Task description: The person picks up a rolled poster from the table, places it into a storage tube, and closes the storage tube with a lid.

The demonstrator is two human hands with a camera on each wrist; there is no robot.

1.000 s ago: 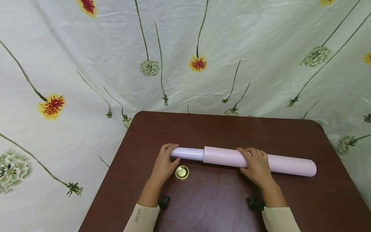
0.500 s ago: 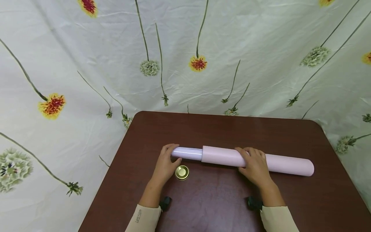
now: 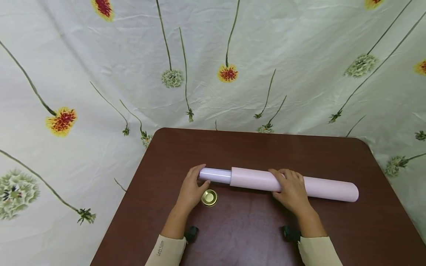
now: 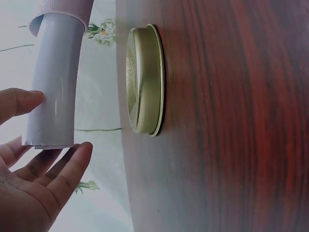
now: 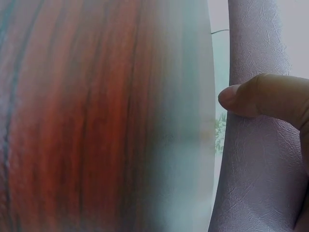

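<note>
A glossy white rolled sheet [image 3: 216, 175] sticks out of the left end of a pink tube [image 3: 253, 178] with a leathery surface. My left hand [image 3: 192, 187] holds the roll's free end, thumb at the near side and fingertips at the far side. In the left wrist view the thumb [image 4: 29, 100] touches the roll's side and the fingers spread behind and below its end. Around the tube's middle, my right hand [image 3: 293, 190] grips from above; the right wrist view has its thumb [image 5: 251, 99] lying across the pink surface.
A round gold metal lid [image 3: 209, 198] lies on the dark brown table [image 3: 246, 229], just in front of the left hand. Behind the table hangs a pale flowered cloth [image 3: 206, 99]. Both wrists carry a dark device.
The pink tube has slid slightly left with my right hand, and my left hand has edged right. Less of the white roll shows outside the tube. The gold lid stays put.
</note>
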